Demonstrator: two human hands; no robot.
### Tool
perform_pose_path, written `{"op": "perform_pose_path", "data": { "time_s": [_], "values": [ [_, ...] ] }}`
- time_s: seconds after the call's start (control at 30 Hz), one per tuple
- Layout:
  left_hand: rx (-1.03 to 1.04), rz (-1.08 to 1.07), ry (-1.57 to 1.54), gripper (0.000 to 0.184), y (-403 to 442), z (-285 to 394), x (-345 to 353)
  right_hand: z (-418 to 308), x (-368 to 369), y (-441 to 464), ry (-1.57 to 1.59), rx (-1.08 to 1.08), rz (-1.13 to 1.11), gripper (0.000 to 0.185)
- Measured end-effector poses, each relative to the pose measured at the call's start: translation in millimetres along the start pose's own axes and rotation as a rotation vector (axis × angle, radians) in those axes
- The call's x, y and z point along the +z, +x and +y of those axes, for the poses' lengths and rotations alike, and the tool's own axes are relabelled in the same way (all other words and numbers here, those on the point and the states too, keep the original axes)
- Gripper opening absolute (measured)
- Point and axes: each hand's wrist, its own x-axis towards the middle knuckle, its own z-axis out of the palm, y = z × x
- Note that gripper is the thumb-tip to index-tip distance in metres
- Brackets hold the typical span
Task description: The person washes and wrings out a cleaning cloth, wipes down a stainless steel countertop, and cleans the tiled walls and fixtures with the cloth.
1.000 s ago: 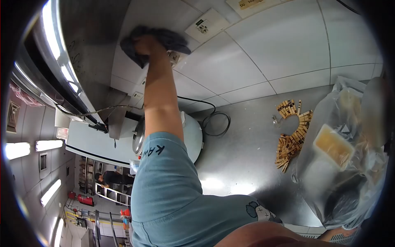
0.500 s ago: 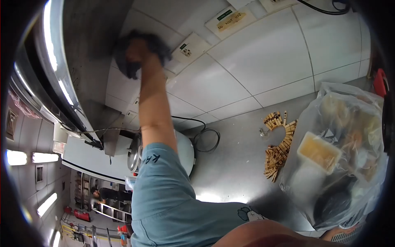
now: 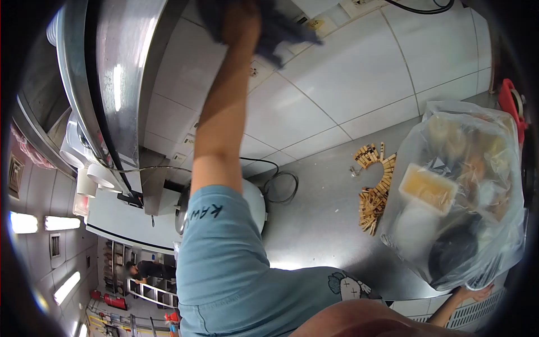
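Observation:
My left hand [image 3: 240, 25], blurred at the top of the view, is closed on a dark blue cloth [image 3: 286, 32]. The cloth lies against or just in front of the white tiled wall [image 3: 306, 90], over small labels stuck there; actual contact is hard to tell. At lower right, my right hand [image 3: 474, 294] appears open, fingers stretched out by the counter's front edge. Close to it are the lower end of a clear plastic bag [image 3: 415, 233] and a slotted grey basket [image 3: 477, 310]. Inside the bag show a tub with yellowish contents and a dark round item.
Wooden clothes pegs [image 3: 371, 205] lie clustered on the steel counter [image 3: 314, 224], beside a coiled black cable [image 3: 283, 188]. A round white appliance [image 3: 256, 208] stands behind my left arm. Steel shelving [image 3: 120, 73] overhangs on the left. Far back, a person [image 3: 149, 271] is near a ladder [image 3: 154, 293].
My left hand has moved up and right along the wall with the cloth. My right hand has come into clearer view below the bag. The viewpoint has shifted slightly.

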Motion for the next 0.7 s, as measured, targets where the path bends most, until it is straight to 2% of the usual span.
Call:
{"op": "perform_pose_path", "data": {
  "time_s": [0.07, 0.13, 0.2, 0.27, 0.3, 0.33, 0.37, 0.4, 0.47, 0.5, 0.57, 0.63, 0.67, 0.7],
  "values": [
    [0.123, -0.022, 0.19, 0.042, 0.6, -41.4, -23.0, -1.7, 1.3, 5.3, 0.066, -0.008, 0.046, 0.074],
    [0.142, -0.017, 0.164, 0.04, -1.8, -53.9, -29.8, -3.1, -0.1, 8.6, 0.09, 0.003, 0.058, 0.071],
    [0.164, -0.021, 0.136, 0.039, -16.4, -54.3, -18.1, -16.8, -6.5, 19.2, 0.128, -0.001, 0.083, 0.071],
    [0.216, 0.122, 0.264, 0.043, -45.2, -34.9, 10.6, -16.9, -6.1, 18.0, 0.166, -0.011, 0.105, 0.072],
    [-0.054, -0.158, 0.205, 0.047, -65.9, 8.0, -14.2, -15.7, -2.6, 15.4, 0.16, -0.02, 0.11, 0.072],
    [0.125, -0.043, 0.112, 0.052, -91.1, 3.4, 2.5, -14.5, 2.3, 11.2, 0.143, 0.022, 0.071, 0.073],
    [-0.069, -0.154, 0.105, 0.053, -115.1, 23.9, -3.0, -12.9, 4.3, 6.8, 0.123, 0.07, 0.033, 0.076],
    [-0.155, -0.186, 0.017, 0.055, -134.6, 24.3, 5.3, -22.5, -2.0, 9.6, 0.137, 0.129, 0.01, 0.077],
    [-0.091, -0.481, 0.199, 0.055, -184.9, 25.9, 12.8, -28.9, -6.3, 12.7, 0.111, 0.155, -0.018, 0.076],
    [0.036, -0.218, 0.162, 0.054, -219.8, 5.7, 52.3, -31.2, -6.5, 13.9, 0.092, 0.185, -0.054, 0.076],
    [0.148, 0.038, 0.12, 0.053, -245.6, 0.1, 68.9, -31.8, -10.4, 15.4, 0.083, 0.165, -0.05, 0.074],
    [-0.244, -0.661, -0.011, 0.045, -224.3, 15.5, 35.9, -36.9, -13.9, 18.6, 0.121, 0.2, -0.108, 0.077],
    [-0.253, -0.668, -0.015, 0.045, -216.7, 5.9, 38.0, -39.3, -16.0, 22.4, 0.177, 0.18, -0.075, 0.078],
    [0.102, -0.52, 0.18, 0.038, -198.7, -8.4, 48.3, -40.6, -17.9, 23.8, 0.176, 0.172, -0.074, 0.078]
  ]
}}
